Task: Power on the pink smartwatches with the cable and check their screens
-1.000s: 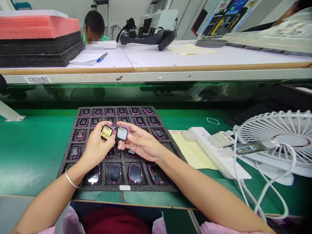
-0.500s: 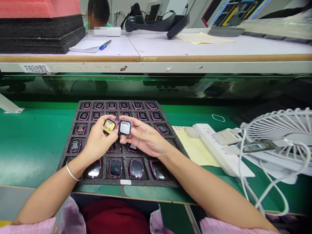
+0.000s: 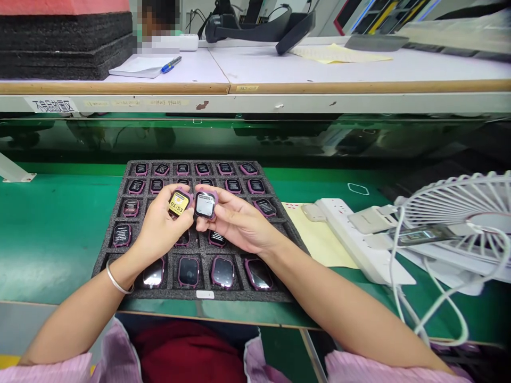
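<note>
My left hand is closed on a purple smartwatch body whose lit yellow screen reads 01:53. Right beside it, my right hand grips a second purple watch body with a pale, whitish screen. Both are held face up over a dark grey foam tray. Several similar strapless watches sit in the tray's compartments. Those in the upper rows show small white text on black, while the front-row watches, such as this one, have dark or reflecting screens. My hands hide some middle compartments.
Right of the tray lie a yellow sheet, a white power strip and a white fan with looping cable. Behind, a raised shelf carries black foam blocks, a notepad with a blue pen and a black headset-like object. A person sits beyond.
Both hands keep hold of the same two watches, almost unmoved. The camera view has tilted slightly, so the scene sits a little higher in the picture.
</note>
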Tool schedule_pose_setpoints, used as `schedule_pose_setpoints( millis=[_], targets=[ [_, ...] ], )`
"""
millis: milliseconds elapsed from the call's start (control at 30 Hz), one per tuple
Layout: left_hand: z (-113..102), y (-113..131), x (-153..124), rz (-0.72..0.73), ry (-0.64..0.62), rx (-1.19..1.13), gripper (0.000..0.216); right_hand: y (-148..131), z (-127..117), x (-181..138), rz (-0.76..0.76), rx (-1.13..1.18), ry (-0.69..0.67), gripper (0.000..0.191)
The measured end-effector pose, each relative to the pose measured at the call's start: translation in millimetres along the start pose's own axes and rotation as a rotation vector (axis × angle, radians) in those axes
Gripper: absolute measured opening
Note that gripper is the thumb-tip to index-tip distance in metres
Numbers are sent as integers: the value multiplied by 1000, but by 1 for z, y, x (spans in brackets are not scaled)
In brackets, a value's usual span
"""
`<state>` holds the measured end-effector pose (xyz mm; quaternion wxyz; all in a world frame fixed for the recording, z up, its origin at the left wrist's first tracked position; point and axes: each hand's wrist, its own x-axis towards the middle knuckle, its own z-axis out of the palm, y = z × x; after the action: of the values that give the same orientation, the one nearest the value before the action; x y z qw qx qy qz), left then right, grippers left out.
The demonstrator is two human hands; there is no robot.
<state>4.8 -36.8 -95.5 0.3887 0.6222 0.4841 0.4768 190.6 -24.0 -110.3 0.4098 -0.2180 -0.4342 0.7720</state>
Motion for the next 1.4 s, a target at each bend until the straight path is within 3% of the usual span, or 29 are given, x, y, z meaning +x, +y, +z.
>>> schedule_pose_setpoints(
  millis=[1000,1167,1400],
  targets=[
    [1,-1,-1,13,7,-6,39,-1,1,-1,-22,-39,15,52],
    [0,-1,-1,8,-9,25,39,0,0,0,-35,-16,-42,47],
    [1,0,0,-12,1,-78,41,-1,0,0,-42,-22,-11,50]
  ],
)
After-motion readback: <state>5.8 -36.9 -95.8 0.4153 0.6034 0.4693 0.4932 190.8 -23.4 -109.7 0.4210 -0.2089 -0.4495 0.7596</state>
